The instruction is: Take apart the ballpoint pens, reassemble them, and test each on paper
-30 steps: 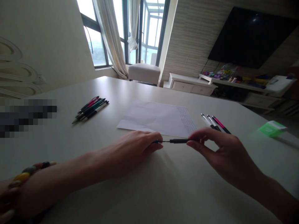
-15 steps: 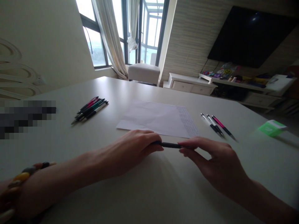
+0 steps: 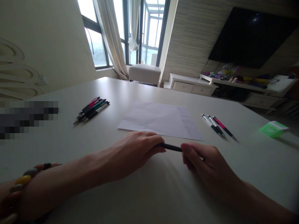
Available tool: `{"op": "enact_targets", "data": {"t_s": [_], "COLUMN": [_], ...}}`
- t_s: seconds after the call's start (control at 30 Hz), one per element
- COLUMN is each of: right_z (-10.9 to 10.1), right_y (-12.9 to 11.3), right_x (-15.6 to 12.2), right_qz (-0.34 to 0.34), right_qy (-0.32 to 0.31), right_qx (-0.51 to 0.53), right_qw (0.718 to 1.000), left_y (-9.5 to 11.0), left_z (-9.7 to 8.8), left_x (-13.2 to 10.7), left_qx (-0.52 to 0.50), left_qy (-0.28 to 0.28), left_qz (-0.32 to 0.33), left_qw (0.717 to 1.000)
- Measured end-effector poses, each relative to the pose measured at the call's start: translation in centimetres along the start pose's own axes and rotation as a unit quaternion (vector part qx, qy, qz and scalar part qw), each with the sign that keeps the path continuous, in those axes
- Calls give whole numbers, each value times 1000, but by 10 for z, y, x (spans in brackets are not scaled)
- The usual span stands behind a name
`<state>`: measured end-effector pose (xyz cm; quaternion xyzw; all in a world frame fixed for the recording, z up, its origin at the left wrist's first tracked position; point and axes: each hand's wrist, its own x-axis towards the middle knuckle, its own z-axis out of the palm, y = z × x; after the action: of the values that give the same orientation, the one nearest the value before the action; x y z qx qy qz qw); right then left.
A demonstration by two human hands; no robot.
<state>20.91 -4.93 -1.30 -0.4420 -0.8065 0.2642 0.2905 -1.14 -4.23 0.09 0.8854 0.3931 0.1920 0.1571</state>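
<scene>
My left hand [image 3: 136,149] and my right hand [image 3: 203,163] each grip one end of a dark pen [image 3: 170,147], held level just above the white table [image 3: 151,193]. Both hands have their fingers closed round it. Only the short middle stretch of the pen shows between them. A white sheet of paper [image 3: 158,119] with lines of writing down its right side lies just beyond the hands. A beaded bracelet [image 3: 25,177] is on my left wrist.
A bundle of several pens [image 3: 91,109] lies at the left of the table. Three pens [image 3: 218,126] lie to the right of the paper. A green box [image 3: 273,128] sits near the table's right edge. A stool, window and TV stand lie beyond.
My right hand has slid left along the pen toward my left hand and dropped lower, so less of the pen shows between them. The pen's thin exposed section is no longer visible.
</scene>
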Motion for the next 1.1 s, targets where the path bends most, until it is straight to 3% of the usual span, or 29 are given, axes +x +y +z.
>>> {"op": "enact_targets", "data": {"t_s": [0.13,0.37,0.6,0.83,0.97,1.1], "right_z": [-3,-1,-6,-5,-4,-5], "right_y": [1,4,1,4,3,2], "right_x": [2,-1,1,1,1,0], "right_qz": [-21,-28,-42,-38,-18,-41], "right_qy": [5,-45,23,-41,-27,-22], "right_qx": [-21,-11,-51,-11,-32,-27], "right_qw": [1000,999,998,998,999,999], "left_y": [-1,-2,-2,-1,-3,-2], "left_z": [1,1,0,1,1,0], "left_x": [1,0,1,0,0,1], "left_qx": [6,-2,-3,-2,1,-1], "left_qy": [14,-9,20,-7,7,7], "left_qz": [-16,7,-17,-8,-17,-14], "left_qw": [1000,1000,1000,1000,1000,1000]}}
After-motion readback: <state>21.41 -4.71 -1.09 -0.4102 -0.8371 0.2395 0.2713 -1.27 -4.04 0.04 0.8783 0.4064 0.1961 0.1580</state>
